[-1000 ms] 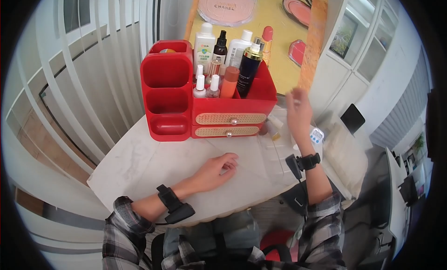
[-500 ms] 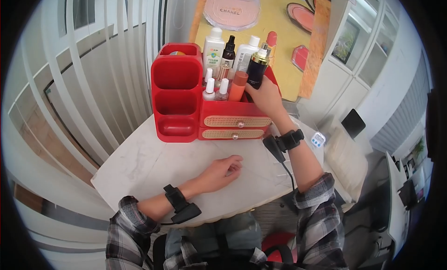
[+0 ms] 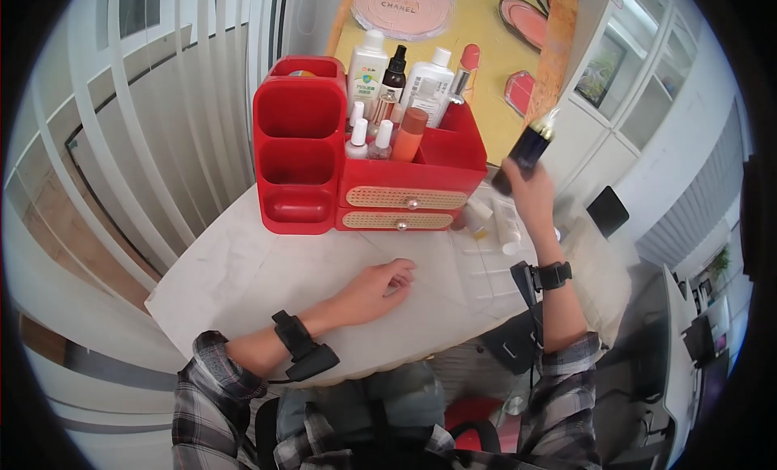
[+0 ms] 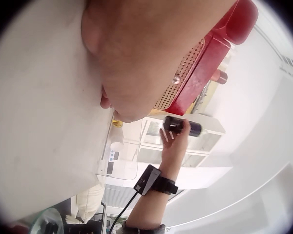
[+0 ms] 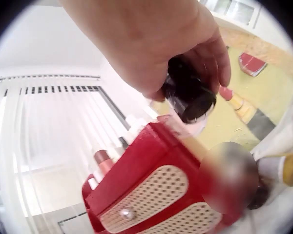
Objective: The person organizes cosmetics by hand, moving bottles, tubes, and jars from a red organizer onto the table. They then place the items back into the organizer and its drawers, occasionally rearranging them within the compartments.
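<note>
In the head view my right hand (image 3: 534, 199) is raised to the right of the red organizer (image 3: 445, 175), gripping a dark pump bottle (image 3: 528, 150) with a gold collar. The bottle leans with its pump end up and to the right, in the air. Fingers and thumb wrap around it in the right wrist view, where its dark round base (image 5: 198, 107) faces the camera. My left hand (image 3: 374, 293) rests on the white table (image 3: 218, 247) before the organizer, fingers loosely curled and holding nothing.
Several bottles stand in the organizer, among them a white one (image 3: 366, 73), an orange one (image 3: 409, 136) and small white-capped ones. A white tube (image 3: 507, 231) lies on the table to its right. Behind is a yellow cosmetics picture (image 3: 477, 57).
My right hand first came in to the dark bottle inside the organizer, then lifted it out and moved right with it. My left hand has stayed on the table.
</note>
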The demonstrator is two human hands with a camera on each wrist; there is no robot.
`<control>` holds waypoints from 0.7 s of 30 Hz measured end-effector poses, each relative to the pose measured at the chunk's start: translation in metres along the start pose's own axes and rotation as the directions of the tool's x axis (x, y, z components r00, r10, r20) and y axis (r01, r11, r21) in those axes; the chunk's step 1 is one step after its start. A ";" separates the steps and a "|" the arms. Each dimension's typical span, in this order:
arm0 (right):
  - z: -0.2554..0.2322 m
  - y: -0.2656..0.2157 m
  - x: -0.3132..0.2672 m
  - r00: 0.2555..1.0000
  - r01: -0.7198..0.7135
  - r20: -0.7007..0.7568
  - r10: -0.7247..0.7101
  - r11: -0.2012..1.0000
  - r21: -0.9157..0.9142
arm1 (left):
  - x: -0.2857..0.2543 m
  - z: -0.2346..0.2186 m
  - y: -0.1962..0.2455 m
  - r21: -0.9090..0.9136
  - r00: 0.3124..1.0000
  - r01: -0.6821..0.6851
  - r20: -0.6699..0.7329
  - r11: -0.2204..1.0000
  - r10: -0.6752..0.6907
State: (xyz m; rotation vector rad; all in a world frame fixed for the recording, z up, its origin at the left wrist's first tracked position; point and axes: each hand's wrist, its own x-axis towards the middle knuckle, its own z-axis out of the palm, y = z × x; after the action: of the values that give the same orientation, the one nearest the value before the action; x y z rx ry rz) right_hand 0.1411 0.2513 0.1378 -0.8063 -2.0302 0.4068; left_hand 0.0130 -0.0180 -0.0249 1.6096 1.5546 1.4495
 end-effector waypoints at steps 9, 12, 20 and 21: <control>0.008 0.089 -0.029 0.912 -0.128 0.266 0.312 0.833 -0.539 | 0.001 0.000 -0.004 0.025 1.000 -0.012 0.002 1.000 0.012; 0.015 0.086 -0.031 0.929 -0.092 0.237 0.284 0.798 -0.596 | 0.002 0.000 -0.002 0.021 1.000 -0.016 0.003 1.000 0.016; 0.039 0.088 -0.031 0.973 0.009 0.175 0.150 0.731 -0.683 | 0.000 -0.003 0.007 0.020 1.000 0.008 0.011 1.000 -0.008; 0.041 0.089 -0.032 0.988 0.046 0.140 0.071 0.722 -0.690 | 0.000 -0.003 0.007 0.021 1.000 0.001 0.008 1.000 -0.001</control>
State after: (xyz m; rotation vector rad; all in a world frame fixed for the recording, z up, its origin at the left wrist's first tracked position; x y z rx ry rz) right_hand 0.1540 0.2957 0.0459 -1.2657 -2.3483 -0.3446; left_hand 0.0134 -0.0207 -0.0180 1.6247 1.5712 1.4287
